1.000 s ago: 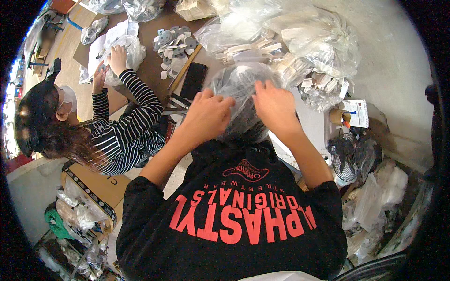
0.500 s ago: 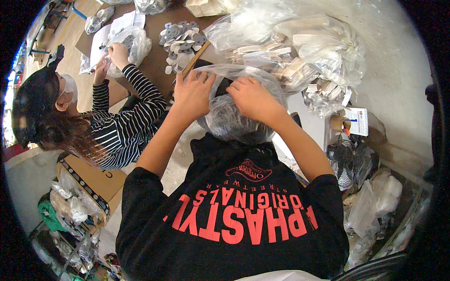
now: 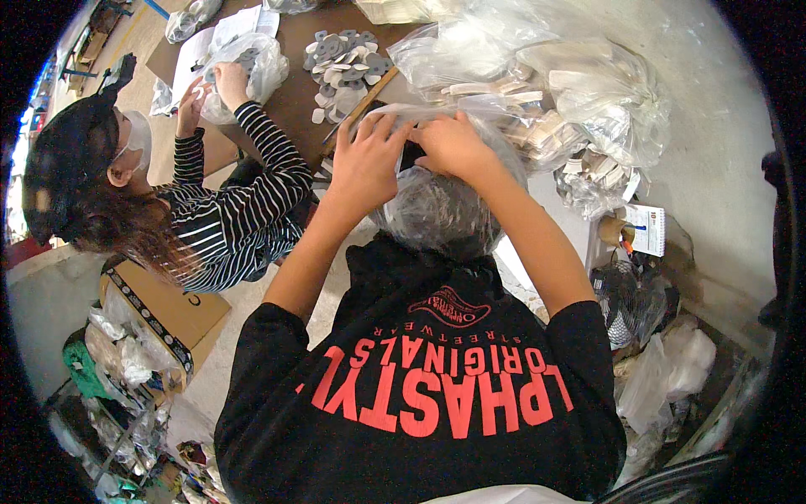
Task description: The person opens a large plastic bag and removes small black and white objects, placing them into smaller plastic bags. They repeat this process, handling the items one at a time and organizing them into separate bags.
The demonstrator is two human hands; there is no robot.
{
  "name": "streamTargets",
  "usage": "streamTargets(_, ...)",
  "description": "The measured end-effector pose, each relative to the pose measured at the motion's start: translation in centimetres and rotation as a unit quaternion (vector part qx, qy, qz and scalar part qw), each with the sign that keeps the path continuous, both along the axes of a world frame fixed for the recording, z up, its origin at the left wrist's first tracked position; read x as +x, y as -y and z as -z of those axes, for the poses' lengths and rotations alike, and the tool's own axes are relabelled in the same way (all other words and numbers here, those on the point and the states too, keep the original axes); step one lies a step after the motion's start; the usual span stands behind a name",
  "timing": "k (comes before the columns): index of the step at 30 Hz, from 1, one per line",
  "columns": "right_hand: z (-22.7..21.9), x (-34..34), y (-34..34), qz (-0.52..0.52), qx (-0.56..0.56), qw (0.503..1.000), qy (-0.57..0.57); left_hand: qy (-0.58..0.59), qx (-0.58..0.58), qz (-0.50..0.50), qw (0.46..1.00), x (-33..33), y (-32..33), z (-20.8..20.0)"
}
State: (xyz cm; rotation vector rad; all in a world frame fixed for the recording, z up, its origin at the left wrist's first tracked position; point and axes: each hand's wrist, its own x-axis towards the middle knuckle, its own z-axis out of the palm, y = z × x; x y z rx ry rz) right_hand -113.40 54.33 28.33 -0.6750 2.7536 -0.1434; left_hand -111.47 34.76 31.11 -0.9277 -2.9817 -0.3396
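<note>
A large clear plastic bag (image 3: 441,210) bulges in front of my chest, its top edge loose and crumpled. My left hand (image 3: 367,164) lies over the left side of the bag's mouth, fingers bent onto the film. On the other side, my right hand (image 3: 453,144) has its fingers curled in on the film. The fingertips of both hands come close together over a dark gap at the bag's opening. What lies inside the bag is hard to make out.
A pile of grey and white flat pieces (image 3: 342,71) lies on the brown table beyond. Bags of pale flat pieces (image 3: 546,109) are heaped at the far right. At left, a co-worker in a striped sleeve (image 3: 273,151) handles another plastic bag (image 3: 252,76). A cardboard box (image 3: 164,315) stands lower left.
My hands have drawn closer together over the bag's mouth, the left one shifting right. The whole view has moved slightly. The co-worker's hands stay at their bag.
</note>
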Motion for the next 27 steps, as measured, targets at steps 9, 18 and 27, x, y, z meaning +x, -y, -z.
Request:
streamTargets(9,-1.4,-0.5,-3.1,0.07,-0.292,0.953,0.046,0.05,0.173,-0.049,0.982,-0.9,1.0,0.6)
streamTargets(18,-7.1,4.3,-3.6,0.22,-0.556,0.787,0.151,0.227,0.493,-0.101,0.834,2.1,-1.5,-4.4)
streamTargets(27,-10.3,7.0,-3.3,0.246,-0.666,0.684,0.17,0.334,0.583,-0.184,0.717,3.4,-2.0,-7.2)
